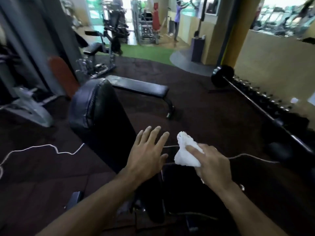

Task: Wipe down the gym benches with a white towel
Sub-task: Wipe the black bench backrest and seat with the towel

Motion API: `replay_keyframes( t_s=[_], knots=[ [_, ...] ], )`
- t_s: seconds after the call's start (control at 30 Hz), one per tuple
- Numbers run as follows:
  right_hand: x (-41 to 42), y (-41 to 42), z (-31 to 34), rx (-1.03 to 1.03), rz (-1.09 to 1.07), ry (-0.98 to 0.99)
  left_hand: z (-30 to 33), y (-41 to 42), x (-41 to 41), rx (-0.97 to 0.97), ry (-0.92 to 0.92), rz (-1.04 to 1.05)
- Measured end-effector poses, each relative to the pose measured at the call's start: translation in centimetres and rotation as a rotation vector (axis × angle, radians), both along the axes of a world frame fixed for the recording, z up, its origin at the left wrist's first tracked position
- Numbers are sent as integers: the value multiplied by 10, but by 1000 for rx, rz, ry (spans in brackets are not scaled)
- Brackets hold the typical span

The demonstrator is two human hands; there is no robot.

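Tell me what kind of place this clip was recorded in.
A gym, almost certainly: padded benches stand on dark matting, a barbell rests beside a dumbbell rack, and treadmills line the far room.

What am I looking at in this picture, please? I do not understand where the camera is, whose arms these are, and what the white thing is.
There is one picture, taken by a camera worn on a person's head, looking forward and down, so the two arms belong to that person. The place is a gym. The right hand grips a bunched white towel, with its fingers curled round it. The left hand is open, fingers spread, and holds nothing. Under the hands stands a black padded bench with a raised back. Behind it is a flat bench. A white cable lies on the dark floor, and a barbell lies to the right.
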State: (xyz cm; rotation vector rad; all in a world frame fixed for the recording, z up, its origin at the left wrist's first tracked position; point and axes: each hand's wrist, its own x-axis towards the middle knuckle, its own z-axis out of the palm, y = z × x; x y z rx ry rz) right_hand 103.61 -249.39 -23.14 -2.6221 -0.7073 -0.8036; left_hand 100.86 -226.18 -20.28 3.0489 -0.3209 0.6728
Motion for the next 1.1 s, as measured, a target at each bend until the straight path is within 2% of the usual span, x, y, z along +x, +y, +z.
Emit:
replay_keyframes(
  t_s=[0.17, 0.37, 0.5, 0.67, 0.8, 1.1],
  knots=[
    [88, 40, 15, 72, 256, -101, 34, 21, 31, 112, -54, 213],
    [148, 76, 21, 108, 626, -79, 43, 17, 9, 140, 0, 628],
    [162, 78, 22, 170, 809, -33, 55, -13, -12, 170, -57, 750],
    [175, 75, 28, 183, 952, -3, 88, -33, -23, 229, -61, 1001],
    [174, 77, 40, 222, 1020, 32, 94, -24, -34, 255, 68, 1159],
    [151, 103, 60, 271, 1113, -52, 94, -24, -43, 234, 158, 1221]
  ],
)
